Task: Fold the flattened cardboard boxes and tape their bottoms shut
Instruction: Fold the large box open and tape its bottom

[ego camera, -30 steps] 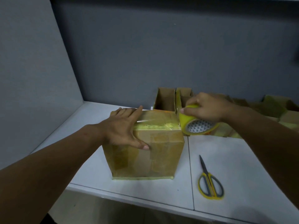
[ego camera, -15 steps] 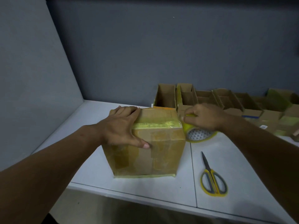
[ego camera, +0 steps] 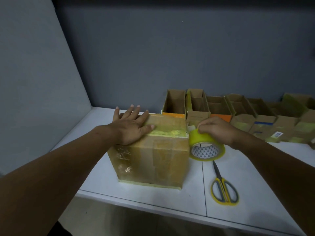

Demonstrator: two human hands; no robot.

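A folded cardboard box stands on the white table, its upward face crossed by a strip of yellowish tape. My left hand lies flat on the left part of that face, fingers straight and spread. At the box's right edge my right hand grips a roll of yellow-tinted tape, held low beside the box's upper right corner.
Yellow-handled scissors lie on the table right of the box. A row of open, folded cardboard boxes lines the back wall from the middle to the right edge. Grey partition walls close the left and back.
My right hand has drawn the tape roll down past the box's right edge. My left hand slid from gripping the front edge to lying flat on top.
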